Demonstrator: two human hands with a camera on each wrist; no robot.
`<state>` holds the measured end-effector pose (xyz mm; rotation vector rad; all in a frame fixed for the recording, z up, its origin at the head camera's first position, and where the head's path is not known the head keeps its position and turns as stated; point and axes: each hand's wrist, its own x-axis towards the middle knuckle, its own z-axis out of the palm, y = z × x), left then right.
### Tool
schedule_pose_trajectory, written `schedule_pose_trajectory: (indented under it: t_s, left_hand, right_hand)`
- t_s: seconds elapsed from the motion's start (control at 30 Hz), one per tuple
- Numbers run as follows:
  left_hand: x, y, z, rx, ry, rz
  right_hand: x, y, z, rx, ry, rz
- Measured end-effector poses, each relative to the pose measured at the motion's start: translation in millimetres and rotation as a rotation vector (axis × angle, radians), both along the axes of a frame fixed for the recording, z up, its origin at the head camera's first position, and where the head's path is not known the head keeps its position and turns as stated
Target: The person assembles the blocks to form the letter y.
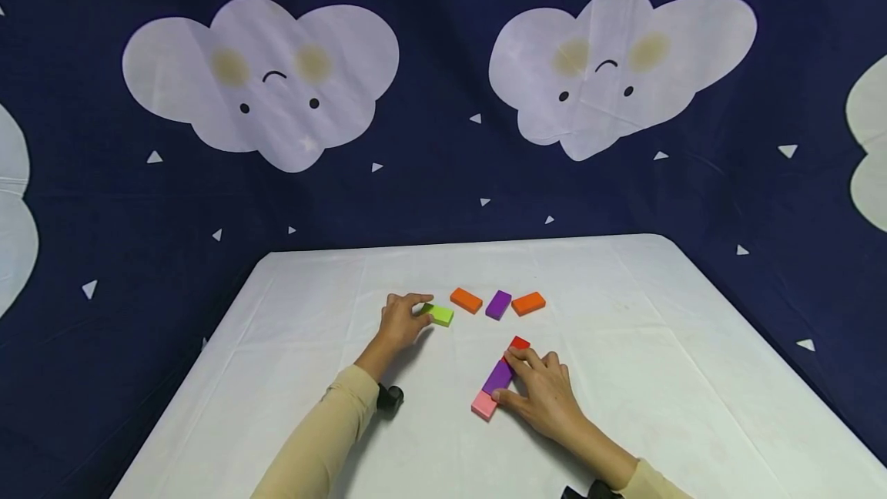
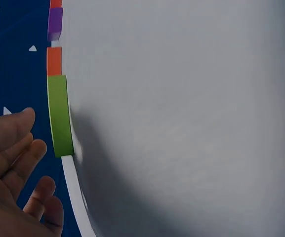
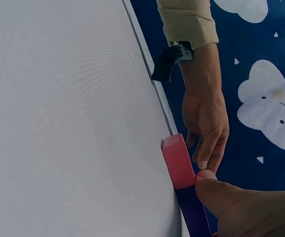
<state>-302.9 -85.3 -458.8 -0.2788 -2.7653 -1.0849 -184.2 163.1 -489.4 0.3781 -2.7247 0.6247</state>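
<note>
My left hand is held around the near end of a lime-green block, thumb and forefinger spread on either side of it. In the left wrist view a gap shows between those fingertips and the green block. A slanting row of blocks lies end to end: red, purple and pink. My right hand holds this row from the right, forefinger over the red block and thumb by the joint of purple and pink. The right wrist view shows the thumb close against the pink block.
Beyond the hands, an orange block, another purple block and a second orange block lie loosely spaced on the white table. A dark blue cloth with clouds hangs behind the table's far edge.
</note>
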Motion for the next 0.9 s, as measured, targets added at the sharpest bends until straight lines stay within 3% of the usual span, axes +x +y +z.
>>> schedule_pose_trajectory:
  t_s: [0.3, 0.73, 0.9]
  left_hand:
    - [-8.0, -2.8, 2.2, -0.014, -0.101, -0.031]
    - [-18.7, -7.3, -0.9, -0.029, -0.103, -0.080]
    - [-21.6, -8.7, -2.4, 0.004, -0.138, -0.110]
  right_hand:
    - [0.5, 0, 0.2, -0.021, -0.010, -0.007]
    - [1.2, -1, 0.0, -0.026, -0.006, -0.009]
    - [1.0, -1, -0.6, -0.023, -0.014, -0.016]
